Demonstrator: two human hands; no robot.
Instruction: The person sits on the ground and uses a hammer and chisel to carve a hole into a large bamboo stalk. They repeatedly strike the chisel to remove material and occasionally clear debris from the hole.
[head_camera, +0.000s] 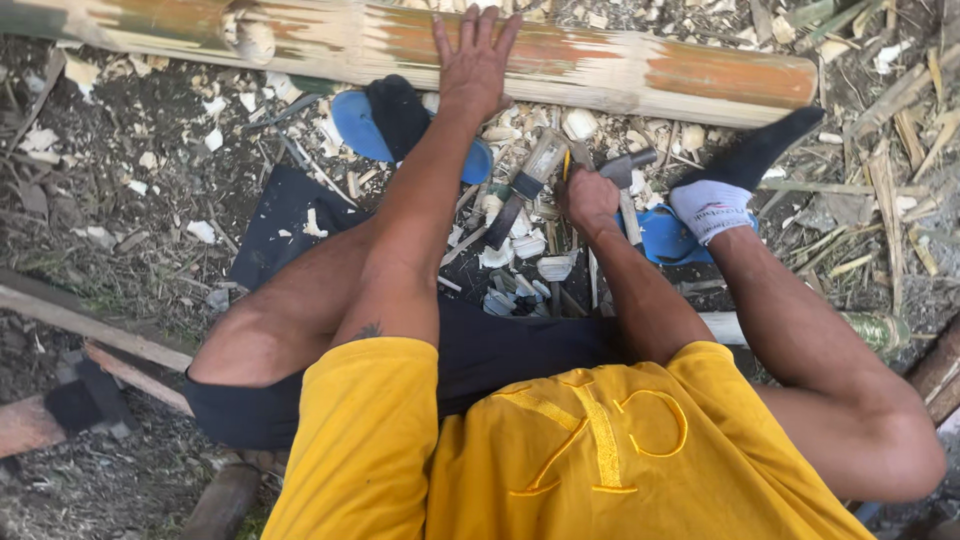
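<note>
A thick bamboo pole (640, 72), partly shaved pale, lies across the top of the head view. My left hand (474, 62) rests flat on it with fingers spread. Lower down, between my feet, my right hand (588, 195) is closed on the handle of a hammer (625, 170) whose dark metal head points right. A chisel (528, 185) with a dark blade and pale handle lies on the ground just left of that hand.
Pale bamboo chips (520, 245) litter the dirt between my feet. My feet in dark socks rest on blue sandals (350, 125) (665, 240). Bamboo strips (890, 190) pile at right. Wooden sticks (90, 335) lie at lower left.
</note>
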